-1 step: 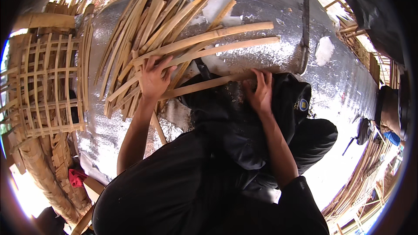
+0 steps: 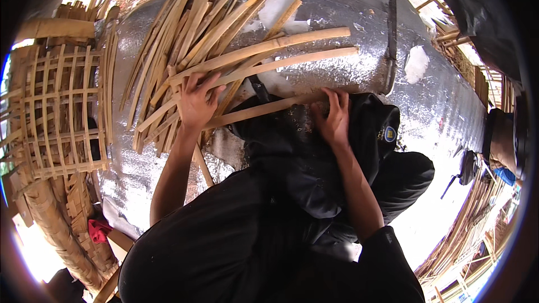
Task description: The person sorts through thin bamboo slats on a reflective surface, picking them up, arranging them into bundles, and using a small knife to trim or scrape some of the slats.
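Note:
A long bamboo strip (image 2: pixel 264 111) lies slantwise before me, crossing the dark cloth (image 2: pixel 297 151) over my lap. My right hand (image 2: pixel 335 120) holds this strip's right end, with the thumb below and the fingers curled over it. My left hand (image 2: pixel 195 104) rests with fingers apart on the near part of a pile of bamboo strips (image 2: pixel 193 28), close to the held strip's left end. Two longer strips, an upper strip (image 2: pixel 281 42) and a lower strip (image 2: pixel 297 62), reach out rightward from beneath the left fingers.
Shiny silver sheeting (image 2: pixel 438 112) covers the floor. A dark metal bar (image 2: pixel 391 45) lies at the far right. An open-weave bamboo panel (image 2: pixel 62 106) stands at the left, and a red cloth (image 2: pixel 99 230) lies below it. More thin strips (image 2: pixel 466 230) are heaped at the right.

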{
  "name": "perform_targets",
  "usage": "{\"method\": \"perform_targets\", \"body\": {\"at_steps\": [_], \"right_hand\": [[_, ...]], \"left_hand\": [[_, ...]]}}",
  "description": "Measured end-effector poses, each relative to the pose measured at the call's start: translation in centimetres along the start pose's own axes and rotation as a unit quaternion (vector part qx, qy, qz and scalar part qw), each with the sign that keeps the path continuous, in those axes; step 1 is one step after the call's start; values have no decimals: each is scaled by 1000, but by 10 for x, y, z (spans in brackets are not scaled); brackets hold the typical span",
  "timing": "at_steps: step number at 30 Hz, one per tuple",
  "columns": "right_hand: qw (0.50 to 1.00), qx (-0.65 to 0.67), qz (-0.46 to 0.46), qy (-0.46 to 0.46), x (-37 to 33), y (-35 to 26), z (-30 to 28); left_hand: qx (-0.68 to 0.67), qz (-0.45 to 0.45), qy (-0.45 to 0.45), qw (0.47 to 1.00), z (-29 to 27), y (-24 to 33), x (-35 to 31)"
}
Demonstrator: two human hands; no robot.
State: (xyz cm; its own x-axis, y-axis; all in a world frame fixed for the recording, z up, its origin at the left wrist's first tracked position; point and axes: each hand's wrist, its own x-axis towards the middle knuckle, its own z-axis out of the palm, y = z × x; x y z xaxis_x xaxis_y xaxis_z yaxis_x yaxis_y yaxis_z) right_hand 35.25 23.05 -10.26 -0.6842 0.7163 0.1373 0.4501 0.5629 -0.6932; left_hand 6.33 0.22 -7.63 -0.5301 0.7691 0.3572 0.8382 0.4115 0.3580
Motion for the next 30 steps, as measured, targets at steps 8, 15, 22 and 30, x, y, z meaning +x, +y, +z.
{"method": "perform_targets", "body": {"at_steps": [8, 15, 22, 30], "right_hand": [[1000, -1, -7, -2, 0, -3, -4], [1000, -1, 0, 6, -1, -3, -1], [1000, 2, 9, 6, 0, -5, -2], [1000, -1, -2, 4, 0, -2, 1]], "left_hand": [[14, 21, -46, 999, -5, -3, -2], [14, 19, -71, 997, -11, 1, 0], [9, 14, -70, 997, -6, -2, -11], [4, -7, -52, 999, -16, 11, -13]]}}
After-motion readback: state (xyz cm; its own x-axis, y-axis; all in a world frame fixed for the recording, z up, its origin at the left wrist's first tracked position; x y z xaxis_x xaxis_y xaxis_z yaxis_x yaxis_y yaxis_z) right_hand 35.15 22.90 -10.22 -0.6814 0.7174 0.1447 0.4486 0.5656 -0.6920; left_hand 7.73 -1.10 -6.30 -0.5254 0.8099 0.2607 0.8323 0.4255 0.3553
